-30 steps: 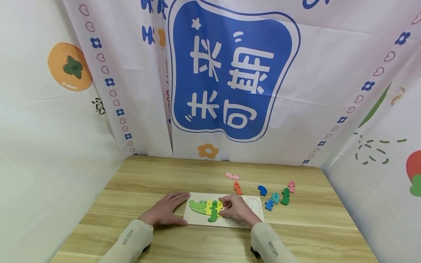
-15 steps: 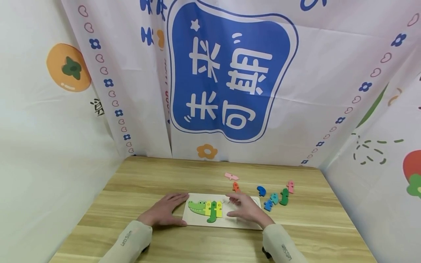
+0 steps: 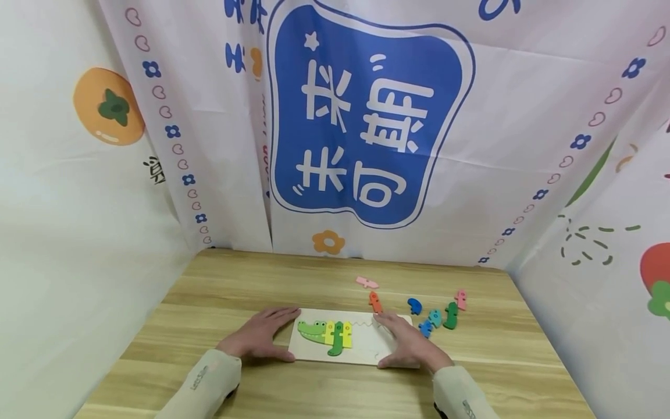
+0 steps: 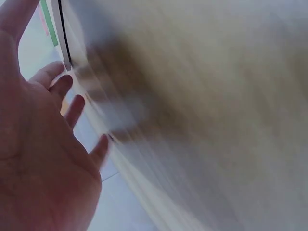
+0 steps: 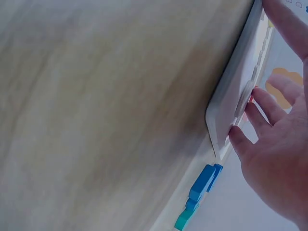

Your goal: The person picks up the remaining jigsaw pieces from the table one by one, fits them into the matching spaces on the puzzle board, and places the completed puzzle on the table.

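Observation:
A pale wooden puzzle board (image 3: 361, 352) lies on the table. On its left part sit a light green crocodile head (image 3: 312, 330), two yellow pieces (image 3: 348, 336) and a green leg piece (image 3: 337, 340) between them. My left hand (image 3: 264, 334) rests at the board's left end, thumb and fingers spread to its corners. Over the right end, my right hand (image 3: 410, 343) spreads its thumb towards the near edge and its fingers towards the far edge. In the right wrist view, those fingers touch the top of the board (image 5: 226, 96); neither hand holds a piece.
Beyond the board lie a light pink piece (image 3: 367, 282) and an orange piece (image 3: 375, 302). To its right are a dark blue curved piece (image 3: 414, 306), teal (image 3: 435, 317), blue (image 3: 426, 329), dark green (image 3: 451, 315) and pink (image 3: 460, 299) pieces. A printed curtain (image 3: 366, 238) hangs behind the table.
My right hand has let go of the right-hand yellow piece, which stays beside the green leg piece. It has moved right to the board's right end with fingers spread. My left hand has stayed put.

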{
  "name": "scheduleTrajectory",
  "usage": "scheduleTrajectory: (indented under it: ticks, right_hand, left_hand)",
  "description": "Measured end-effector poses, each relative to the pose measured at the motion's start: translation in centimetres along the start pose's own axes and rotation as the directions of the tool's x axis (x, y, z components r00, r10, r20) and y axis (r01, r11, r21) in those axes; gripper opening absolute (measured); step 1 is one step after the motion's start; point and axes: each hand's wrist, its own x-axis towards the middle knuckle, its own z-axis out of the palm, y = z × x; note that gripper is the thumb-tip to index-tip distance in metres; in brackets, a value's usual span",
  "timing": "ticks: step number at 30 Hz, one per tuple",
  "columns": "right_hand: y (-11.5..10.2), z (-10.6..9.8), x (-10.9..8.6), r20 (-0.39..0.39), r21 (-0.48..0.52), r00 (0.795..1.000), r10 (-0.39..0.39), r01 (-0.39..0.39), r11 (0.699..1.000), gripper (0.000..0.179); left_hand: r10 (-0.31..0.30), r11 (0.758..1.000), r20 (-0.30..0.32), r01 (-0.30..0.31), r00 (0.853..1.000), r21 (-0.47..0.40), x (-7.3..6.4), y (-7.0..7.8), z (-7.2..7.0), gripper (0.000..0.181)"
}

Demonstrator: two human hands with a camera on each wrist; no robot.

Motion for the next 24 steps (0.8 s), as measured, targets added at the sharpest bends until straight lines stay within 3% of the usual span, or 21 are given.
scheduleTrajectory:
  ticks: [5,20,24]
  right_hand:
    - [0.0,-0.1,-0.1,0.003,0.008,1.000,0.007,-0.007,1.000,0.108]
    - [0.8,0.0,0.6,0.004,0.007,1.000,0.027,-0.027,1.000,0.101]
    - [0.4,-0.5,0.8,-0.031,0.032,0.996,0.080,-0.079,0.996,0.091]
  left_hand:
    - [0.038,0.999,0.018,-0.037,0.999,-0.035,0.8,0.2,0.0,0.113]
    - [0.027,0.997,0.073,-0.022,0.997,-0.071,1.7,0.0,0.0,0.113]
    - [0.019,0.997,0.089,-0.013,0.996,-0.077,1.8,0.0,-0.1,0.113]
